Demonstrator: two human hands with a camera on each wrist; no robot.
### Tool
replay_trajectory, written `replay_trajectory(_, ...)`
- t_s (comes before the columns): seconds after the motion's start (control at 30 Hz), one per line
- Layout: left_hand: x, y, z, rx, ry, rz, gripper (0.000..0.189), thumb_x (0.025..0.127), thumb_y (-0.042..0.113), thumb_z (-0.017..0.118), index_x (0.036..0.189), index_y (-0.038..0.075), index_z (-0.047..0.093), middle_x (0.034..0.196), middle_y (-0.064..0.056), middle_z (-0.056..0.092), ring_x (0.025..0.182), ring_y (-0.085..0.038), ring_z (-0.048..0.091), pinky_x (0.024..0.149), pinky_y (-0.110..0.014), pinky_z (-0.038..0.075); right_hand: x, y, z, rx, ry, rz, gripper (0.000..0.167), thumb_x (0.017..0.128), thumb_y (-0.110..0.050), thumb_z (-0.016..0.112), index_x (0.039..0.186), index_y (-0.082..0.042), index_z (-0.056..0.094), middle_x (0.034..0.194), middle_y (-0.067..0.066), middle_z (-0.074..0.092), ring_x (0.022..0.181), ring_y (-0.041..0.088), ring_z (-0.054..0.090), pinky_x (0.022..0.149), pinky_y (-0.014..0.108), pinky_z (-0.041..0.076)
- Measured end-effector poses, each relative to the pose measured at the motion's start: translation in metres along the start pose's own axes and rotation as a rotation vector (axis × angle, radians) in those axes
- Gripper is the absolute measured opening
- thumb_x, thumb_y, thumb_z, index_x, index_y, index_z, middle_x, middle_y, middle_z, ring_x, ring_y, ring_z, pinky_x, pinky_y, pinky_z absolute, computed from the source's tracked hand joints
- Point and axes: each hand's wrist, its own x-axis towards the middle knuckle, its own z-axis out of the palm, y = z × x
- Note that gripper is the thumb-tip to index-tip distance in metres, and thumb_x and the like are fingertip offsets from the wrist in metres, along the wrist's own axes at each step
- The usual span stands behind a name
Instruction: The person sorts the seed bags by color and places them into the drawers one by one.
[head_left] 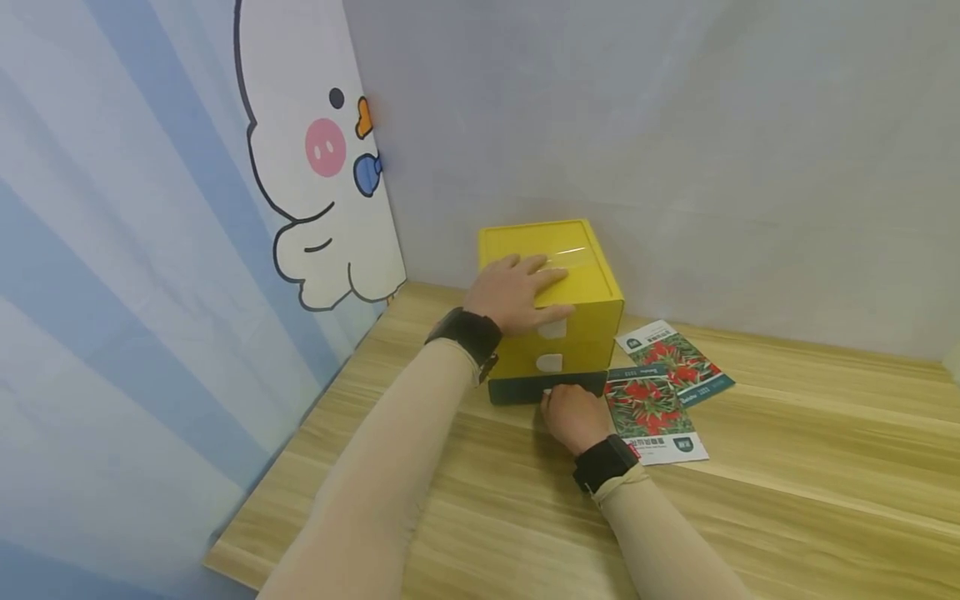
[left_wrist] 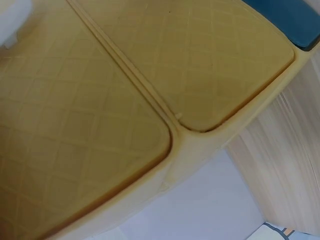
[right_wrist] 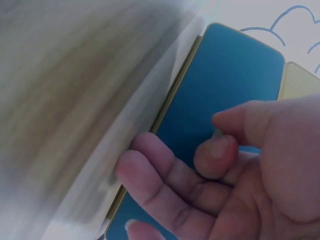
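Observation:
A small yellow drawer cabinet (head_left: 592,279) stands on the table, with a dark teal bottom drawer (head_left: 513,391) shut flush below its yellow ones. My left hand (head_left: 512,296) rests on the cabinet's top, fingers spread, the thumb over the front edge. Down at the bottom drawer, my right hand (head_left: 576,417) pinches its small pale handle (right_wrist: 217,134) between thumb and forefinger; the fingers hide most of it. In the right wrist view, the other fingers curl loosely before the teal front. The left wrist view shows quilted yellow drawer fronts (left_wrist: 225,65), but not the left hand.
Two packets with red flowers lie right of the cabinet: a near packet (head_left: 651,408) by my right hand, partly over a far packet (head_left: 678,360). Behind the cabinet rises a pale wall (head_left: 675,167). A striped curtain with a cartoon duck (head_left: 300,183) borders the wooden table (head_left: 810,433) at left.

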Motion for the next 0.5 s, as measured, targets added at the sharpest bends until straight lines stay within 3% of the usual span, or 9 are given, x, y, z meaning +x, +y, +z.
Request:
replay_trajectory(0.2, 0.0018, 0.0031, 0.0008, -0.005, -0.005, -0.004, 0.071, 0.101, 0.071, 0.046, 0.162, 0.037, 0.038, 0.171, -0.001, 0.034, 0.157, -0.037, 0.034, 0.13, -0.053, 0.027, -0.0014, 0.0017, -0.0008, 0.001, 0.015, -0.008, 0.038, 0.097, -0.014, 0.063, 0.063, 0.001, 0.064, 0.062, 0.021, 0.066, 0.053, 0.04, 0.065, 0.048, 0.054, 0.053)
replay_trajectory(0.5, 0.0036, 0.0036, 0.0021, 0.019, -0.008, -0.003, 0.071, 0.101, 0.071, 0.044, 0.163, 0.037, 0.036, 0.172, -0.001, 0.033, 0.157, -0.036, 0.034, 0.131, -0.052, 0.027, -0.0061, 0.0024, -0.0057, 0.004, -0.032, -0.013, 0.036, 0.098, -0.015, 0.06, 0.066, 0.001, 0.066, 0.067, 0.021, 0.069, 0.056, 0.041, 0.066, 0.049, 0.055, 0.054)
